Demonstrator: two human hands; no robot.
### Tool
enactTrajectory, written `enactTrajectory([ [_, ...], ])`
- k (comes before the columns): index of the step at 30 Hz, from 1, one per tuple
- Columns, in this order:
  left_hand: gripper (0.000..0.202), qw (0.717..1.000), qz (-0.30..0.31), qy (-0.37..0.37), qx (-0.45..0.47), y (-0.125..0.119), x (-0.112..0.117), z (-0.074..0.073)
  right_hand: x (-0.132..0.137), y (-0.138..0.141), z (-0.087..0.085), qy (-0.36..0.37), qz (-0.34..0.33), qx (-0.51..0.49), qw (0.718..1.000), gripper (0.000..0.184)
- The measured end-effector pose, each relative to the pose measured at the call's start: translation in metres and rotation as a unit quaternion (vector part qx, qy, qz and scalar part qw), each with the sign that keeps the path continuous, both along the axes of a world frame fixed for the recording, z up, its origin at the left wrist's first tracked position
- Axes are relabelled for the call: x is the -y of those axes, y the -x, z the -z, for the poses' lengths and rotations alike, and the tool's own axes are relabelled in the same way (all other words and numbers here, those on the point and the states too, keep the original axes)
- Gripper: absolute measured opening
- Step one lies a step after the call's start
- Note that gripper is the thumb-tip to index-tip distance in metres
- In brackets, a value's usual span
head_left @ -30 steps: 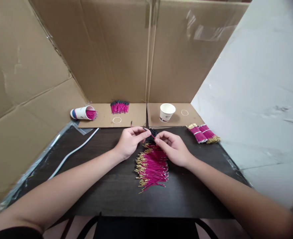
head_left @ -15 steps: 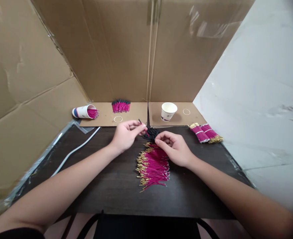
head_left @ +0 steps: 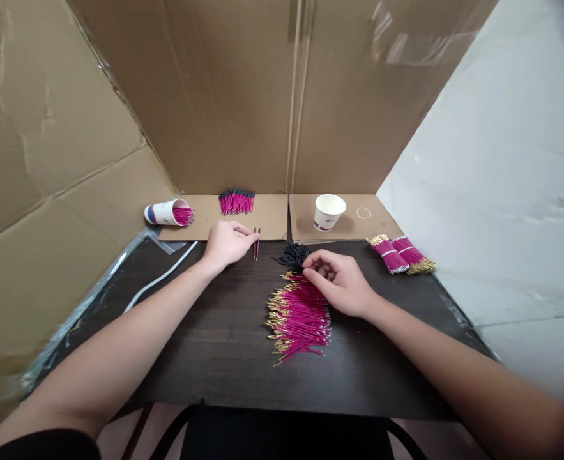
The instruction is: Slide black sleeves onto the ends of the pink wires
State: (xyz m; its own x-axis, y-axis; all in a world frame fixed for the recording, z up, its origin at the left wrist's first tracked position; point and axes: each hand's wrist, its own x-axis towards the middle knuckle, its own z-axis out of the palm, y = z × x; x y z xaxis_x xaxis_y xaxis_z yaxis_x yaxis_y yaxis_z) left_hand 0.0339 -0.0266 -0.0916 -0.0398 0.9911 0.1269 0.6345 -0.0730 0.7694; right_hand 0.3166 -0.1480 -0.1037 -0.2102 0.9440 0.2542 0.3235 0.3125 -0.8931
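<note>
A loose pile of short pink wires with gold tips [head_left: 299,316] lies in the middle of the dark table [head_left: 224,358]. Behind it sits a small heap of black sleeves [head_left: 292,255]. My left hand [head_left: 226,243] rests at the table's far edge with its fingertips pinched on a pink wire with a black end [head_left: 256,243]. My right hand [head_left: 340,282] hovers curled over the top of the pink pile, thumb and fingers together beside the black heap; what it holds, if anything, is hidden.
On the cardboard flaps at the back lie a tipped paper cup [head_left: 165,213] with pink wires inside, a stack of black-capped pink wires [head_left: 236,201], an upright paper cup [head_left: 329,211] and a rubber band [head_left: 363,213]. Two tied wire bundles [head_left: 401,254] lie right. Cardboard walls enclose the table.
My left hand has carried the capped wire leftward and away from the centre, toward the cardboard flap. My right hand has stayed over the pile and curled tighter.
</note>
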Motion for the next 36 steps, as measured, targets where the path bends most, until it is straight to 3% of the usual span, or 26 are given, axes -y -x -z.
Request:
enactTrajectory([
  [8,0.031,0.997,0.026,-0.037,-0.057,-0.005,0.01,-0.006,0.0,-0.002,-0.001,-0.035,-0.01,0.044,0.998,0.017],
  [12,0.028,0.993,0.048,-0.081,-0.07,-0.011,0.019,-0.004,-0.002,-0.007,-0.007,-0.1,-0.005,0.107,0.989,0.014],
  [15,0.018,0.978,0.147,-0.14,-0.051,-0.02,0.032,0.0,-0.006,-0.014,-0.01,-0.142,-0.026,0.175,0.974,0.009],
  [18,0.013,0.94,0.278,-0.187,-0.063,-0.027,0.044,0.006,-0.009,-0.02,-0.009,-0.137,-0.063,0.233,0.961,0.008],
  [21,0.013,0.919,0.339,-0.192,-0.068,-0.032,0.051,0.012,-0.01,-0.023,-0.007,-0.123,-0.093,0.272,0.95,0.008],
  [36,0.01,0.904,0.39,-0.165,-0.059,-0.034,0.052,0.019,-0.008,-0.023,-0.008,-0.127,-0.129,0.333,0.925,0.009],
])
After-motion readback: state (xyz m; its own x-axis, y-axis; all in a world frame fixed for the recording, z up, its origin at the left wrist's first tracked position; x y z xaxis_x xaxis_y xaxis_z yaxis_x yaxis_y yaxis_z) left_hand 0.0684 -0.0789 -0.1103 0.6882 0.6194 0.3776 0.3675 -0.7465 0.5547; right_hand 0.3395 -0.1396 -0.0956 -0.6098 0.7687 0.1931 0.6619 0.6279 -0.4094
